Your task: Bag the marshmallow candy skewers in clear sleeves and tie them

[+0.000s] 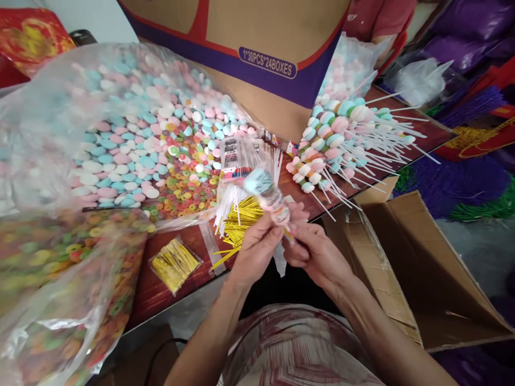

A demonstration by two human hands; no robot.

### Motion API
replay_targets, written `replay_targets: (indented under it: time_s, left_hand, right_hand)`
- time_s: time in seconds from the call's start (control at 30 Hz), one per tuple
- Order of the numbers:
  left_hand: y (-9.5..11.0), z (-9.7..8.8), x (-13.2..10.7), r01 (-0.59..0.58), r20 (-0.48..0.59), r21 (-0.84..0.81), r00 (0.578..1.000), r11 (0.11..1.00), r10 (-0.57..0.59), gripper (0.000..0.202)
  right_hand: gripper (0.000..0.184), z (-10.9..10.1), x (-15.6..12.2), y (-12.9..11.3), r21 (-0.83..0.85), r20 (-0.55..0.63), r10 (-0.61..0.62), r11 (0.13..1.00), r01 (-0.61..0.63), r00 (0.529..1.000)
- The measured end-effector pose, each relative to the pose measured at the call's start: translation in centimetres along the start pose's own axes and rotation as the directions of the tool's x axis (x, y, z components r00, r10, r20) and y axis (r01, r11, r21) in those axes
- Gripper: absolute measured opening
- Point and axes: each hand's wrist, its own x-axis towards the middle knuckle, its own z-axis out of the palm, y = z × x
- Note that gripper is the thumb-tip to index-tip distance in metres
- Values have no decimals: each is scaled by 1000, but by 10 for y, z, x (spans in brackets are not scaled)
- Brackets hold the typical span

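My left hand is closed around the lower part of a marshmallow skewer in a clear plastic sleeve, tilted and blurred by motion. Pinched at the gathered bottom of the sleeve, the fingers of my right hand hold a gold twist tie, of which only a short bit shows. Just beyond my left hand lie loose gold twist ties and white sticks. Clear printed sleeves are stacked behind them.
A big clear bag of marshmallows and gummy rings covers the left. Finished skewers are heaped at right. A packet of ties lies near the front edge. A large carton stands behind; an open box sits lower right.
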Motion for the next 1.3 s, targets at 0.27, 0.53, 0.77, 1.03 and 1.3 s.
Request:
replay_targets:
  time_s: [0.27,0.53,0.77,1.03,1.3]
  left_hand:
    - [64,-40,-12,-279,-310,-79,919,957,243,14]
    - [61,-65,-7,-222,-383,-92,908,971,172,22]
    - [47,-73,2,-188,-403,-80,904,979,141,25]
    - [48,-69,5,-196,-464,-12,870,980,168,21]
    - [49,-68,4,-177,-485,19,859,984,164,26]
  right_hand:
    - [21,16,21,24,-916,336,-325,107,387,884]
    - [19,14,38,38,-883,460,-231,-218,416,857]
    - [20,4,40,30,-863,499,-293,-89,497,816]
    - [18,21,37,46,-681,729,-117,-229,695,675]
    - [23,23,40,48,-768,609,-336,-23,641,718]
